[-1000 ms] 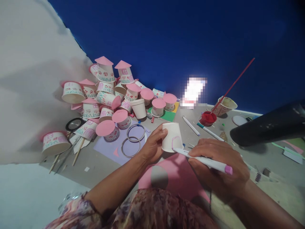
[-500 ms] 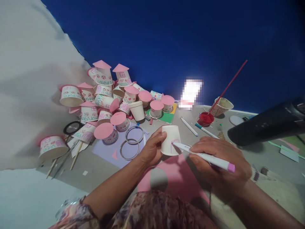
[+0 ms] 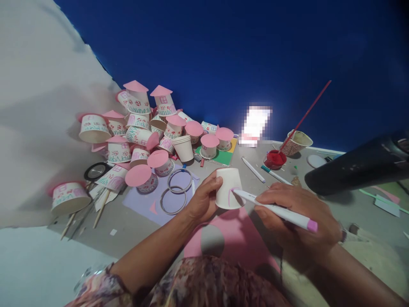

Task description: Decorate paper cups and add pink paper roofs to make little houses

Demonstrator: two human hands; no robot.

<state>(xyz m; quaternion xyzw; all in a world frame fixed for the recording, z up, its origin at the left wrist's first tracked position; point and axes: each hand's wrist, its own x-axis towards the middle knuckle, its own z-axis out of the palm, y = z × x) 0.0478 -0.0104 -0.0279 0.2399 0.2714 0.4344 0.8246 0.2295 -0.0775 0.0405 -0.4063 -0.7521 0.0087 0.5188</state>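
Note:
My left hand [image 3: 207,194] grips a white paper cup [image 3: 227,181] from its left side, thumb on the front. The cup is upside down, its wide rim at the bottom. In my right hand [image 3: 297,213] is a white marker [image 3: 281,209] with a pink-purple end. Its tip touches the cup's front, where a thin purple arched line shows. Beneath the cup lies pink paper [image 3: 230,238] with round cut-outs. The fingers of my left hand behind the cup are hidden.
Decorated paper cups with pink paper tops [image 3: 137,102] are heaped at the left. Two metal rings [image 3: 173,200] rest on purple paper [image 3: 140,204]. A red paint pot [image 3: 275,159], a patterned cup [image 3: 297,143] and a dark cylinder [image 3: 354,164] stand at the right. Another marker [image 3: 253,169] lies behind the cup.
The marker tip has shifted slightly right and up along the cup's purple line. Both hands keep their hold, and the cup has hardly moved.

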